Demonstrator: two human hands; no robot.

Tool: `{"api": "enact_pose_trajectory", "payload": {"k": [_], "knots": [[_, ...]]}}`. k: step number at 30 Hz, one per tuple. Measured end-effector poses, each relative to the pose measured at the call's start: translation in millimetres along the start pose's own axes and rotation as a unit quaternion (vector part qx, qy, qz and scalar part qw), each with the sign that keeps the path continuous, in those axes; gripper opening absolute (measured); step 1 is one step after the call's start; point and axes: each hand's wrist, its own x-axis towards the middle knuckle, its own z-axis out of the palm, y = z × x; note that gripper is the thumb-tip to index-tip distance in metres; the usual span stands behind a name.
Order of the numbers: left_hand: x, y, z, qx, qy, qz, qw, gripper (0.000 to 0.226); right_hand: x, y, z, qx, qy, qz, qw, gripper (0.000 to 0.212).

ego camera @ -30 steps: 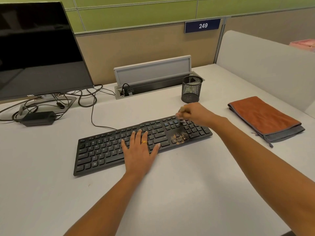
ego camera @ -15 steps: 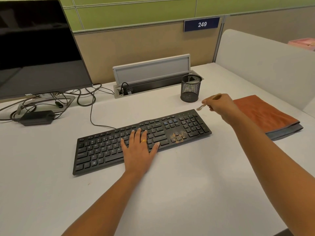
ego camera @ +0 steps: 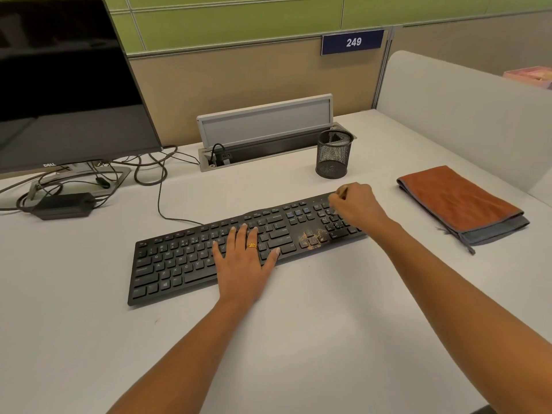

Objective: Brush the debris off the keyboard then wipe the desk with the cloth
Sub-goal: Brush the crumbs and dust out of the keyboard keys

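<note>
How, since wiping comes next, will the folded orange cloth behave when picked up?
The folded orange-and-grey cloth probably goes floppy and unfolds, since its layers lie loose and offset. It looks light: thin, flat on the white desk. Its plush surface should grip, not slip.

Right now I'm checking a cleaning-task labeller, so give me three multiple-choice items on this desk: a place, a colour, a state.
1. The debris lies: A) on the keyboard; B) in the mesh cup; C) on the monitor.
2. The top of the cloth is: A) blue; B) orange; C) white.
3. The left hand is: A) flat on the keyboard; B) clenched in air; C) gripping a cable.
Answers: 1 A, brown specks sit among its right-side keys; 2 B, orange over grey; 3 A, it lies spread there.
</note>
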Motion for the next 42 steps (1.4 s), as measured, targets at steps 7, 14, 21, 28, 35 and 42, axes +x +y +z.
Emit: {"api": "enact_pose_trajectory", "payload": {"k": [7,14,21,28,35,42], "knots": [[0,-1,1,-0.004,0.007,0.000,1.000,0.070,-1,-10,9,0.139,-0.077,0.018,0.987,0.028],[0,-1,1,0.004,0.008,0.002,1.000,0.070,10,12,-24,0.106,0.056,0.055,0.991,0.029],[0,-1,2,0.003,0.008,0.000,1.000,0.070,-6,9,-6,-0.025,0.040,0.021,0.999,0.041],[1,-1,2,-0.001,0.010,0.000,1.000,0.070,-20,-8,9,0.129,-0.054,-0.008,0.990,0.034],[0,-2,2,-0.001,0.011,0.001,1.000,0.070,-3,13,-29,0.072,0.074,0.029,0.994,0.032],[0,-1,2,-0.009,0.008,0.003,1.000,0.070,-20,13,-6,0.007,0.044,-0.001,0.999,0.041]]}}
